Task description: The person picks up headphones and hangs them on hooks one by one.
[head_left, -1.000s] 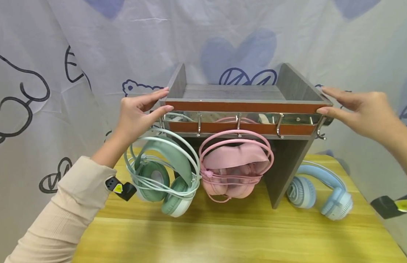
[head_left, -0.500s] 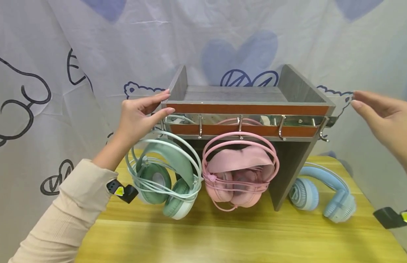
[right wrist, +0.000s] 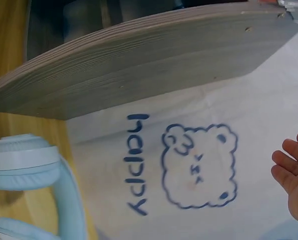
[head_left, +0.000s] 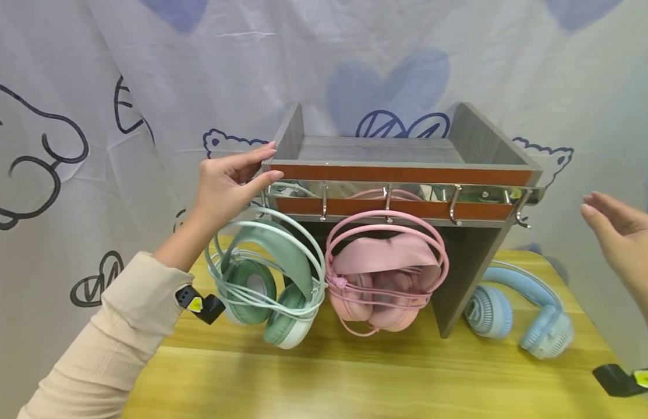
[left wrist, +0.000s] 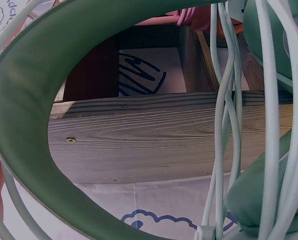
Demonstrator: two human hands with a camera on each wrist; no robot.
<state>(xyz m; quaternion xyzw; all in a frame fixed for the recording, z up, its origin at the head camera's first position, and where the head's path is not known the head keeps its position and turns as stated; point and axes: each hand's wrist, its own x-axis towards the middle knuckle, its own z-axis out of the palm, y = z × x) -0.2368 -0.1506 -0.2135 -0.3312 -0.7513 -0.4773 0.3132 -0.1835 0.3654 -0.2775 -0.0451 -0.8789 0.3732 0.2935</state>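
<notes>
Lowered since the earlier frame, the right hand (head_left: 630, 250) is held relaxed at three o'clock. Centrally, the rack (head_left: 407, 174) is pinched by the left hand (head_left: 224, 180) at its ten-o'clock corner; it is best steadied lightly.

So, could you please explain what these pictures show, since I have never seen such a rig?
There is no robot here, only a person working bare-handed. The wide view comes from a head-worn camera; the two close views come from wrist cameras. The left hand grips the front left corner of a grey shelf; the right hand is to the shelf's right, holding nothing. Green headphones and pink headphones hang along its front hooks, while blue headphones lie on the wooden table.
</notes>
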